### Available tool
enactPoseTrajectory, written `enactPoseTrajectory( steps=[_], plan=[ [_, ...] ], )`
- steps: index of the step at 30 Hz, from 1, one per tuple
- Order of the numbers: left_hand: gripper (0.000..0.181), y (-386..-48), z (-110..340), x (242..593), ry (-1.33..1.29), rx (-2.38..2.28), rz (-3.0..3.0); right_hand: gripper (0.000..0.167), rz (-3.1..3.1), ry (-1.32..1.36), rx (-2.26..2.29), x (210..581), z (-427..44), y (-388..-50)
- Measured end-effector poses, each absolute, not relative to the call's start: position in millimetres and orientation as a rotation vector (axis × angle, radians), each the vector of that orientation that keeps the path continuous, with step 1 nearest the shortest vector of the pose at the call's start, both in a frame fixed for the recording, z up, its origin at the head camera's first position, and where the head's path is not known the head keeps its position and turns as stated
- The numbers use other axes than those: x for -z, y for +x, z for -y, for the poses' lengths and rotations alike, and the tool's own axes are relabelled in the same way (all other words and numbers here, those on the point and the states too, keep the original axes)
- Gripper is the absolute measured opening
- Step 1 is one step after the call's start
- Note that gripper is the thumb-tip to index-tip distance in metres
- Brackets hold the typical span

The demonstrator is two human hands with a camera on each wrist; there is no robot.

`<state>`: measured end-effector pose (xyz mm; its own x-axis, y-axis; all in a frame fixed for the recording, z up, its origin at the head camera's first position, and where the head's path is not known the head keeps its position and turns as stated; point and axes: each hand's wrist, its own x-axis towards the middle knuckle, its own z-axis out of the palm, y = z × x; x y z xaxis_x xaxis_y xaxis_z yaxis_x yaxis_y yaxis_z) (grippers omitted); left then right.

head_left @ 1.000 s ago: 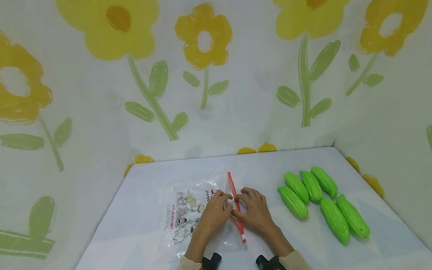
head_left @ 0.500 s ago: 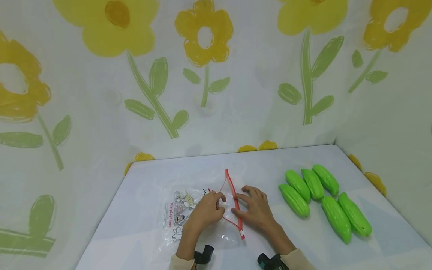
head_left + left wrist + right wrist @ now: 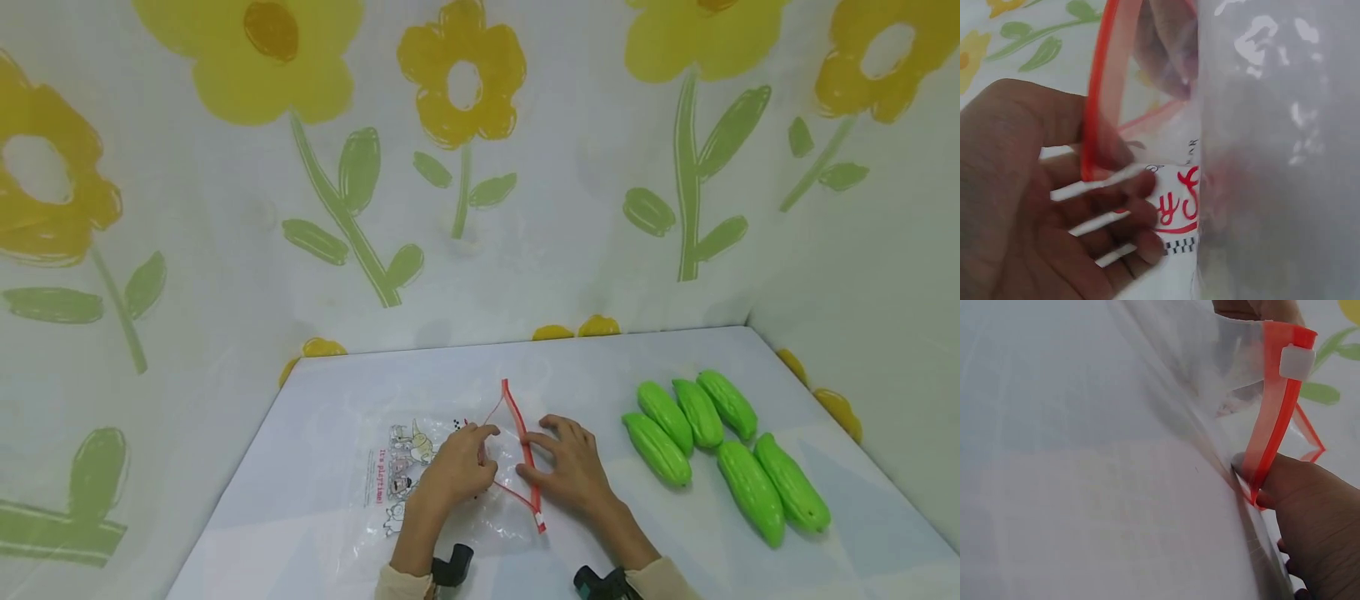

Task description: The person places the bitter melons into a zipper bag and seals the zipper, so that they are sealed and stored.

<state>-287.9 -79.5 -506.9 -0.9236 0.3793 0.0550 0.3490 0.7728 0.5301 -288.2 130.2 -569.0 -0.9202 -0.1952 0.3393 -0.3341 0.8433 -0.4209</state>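
Observation:
A clear zip bag [image 3: 495, 517] with printed cartoon animals and a red zip edge lies flat on the table, its mouth spread apart. My left hand [image 3: 453, 467] pinches one side of the mouth. In the left wrist view, the red zip strip [image 3: 1099, 81] passes between thumb and fingers of that hand [image 3: 1029, 187]. Opposite, my right hand [image 3: 573, 467] holds the other red edge, thumb on the inner side. A white slider [image 3: 1297, 362] sits at the strip's near end in the right wrist view, where the right hand [image 3: 1316, 512] grips the rim.
Several bright green, ridged, cucumber-like vegetables [image 3: 750, 492] lie in two loose rows on the right of the white table [image 3: 300, 442]. Walls with a yellow flower print [image 3: 525, 275] enclose the table at the back and sides.
My left hand has moved left with one red edge, drawing the bag's mouth wider apart. The right hand stays at the other edge. The green vegetables have not moved.

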Motion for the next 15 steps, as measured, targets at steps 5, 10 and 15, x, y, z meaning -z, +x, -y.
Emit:
enactPoseTrajectory(
  steps=[5, 10, 15],
  plan=[
    [0.051, -288.5, 85.2, 506.4, 0.57, -0.836, -2.868, 0.046, 2.732, 0.402, -0.695, 569.7, -130.2, -288.1],
    [0.038, -288.8, 90.9, 500.7, 0.574, -0.917, -2.91, 0.047, 2.763, 0.375, -0.698, 567.5, -128.5, -286.5],
    [0.025, -287.1, 101.7, 488.6, 0.586, -0.935, -2.947, 0.048, 2.782, 0.353, -0.696, 566.8, -128.2, -287.0]
  ],
)
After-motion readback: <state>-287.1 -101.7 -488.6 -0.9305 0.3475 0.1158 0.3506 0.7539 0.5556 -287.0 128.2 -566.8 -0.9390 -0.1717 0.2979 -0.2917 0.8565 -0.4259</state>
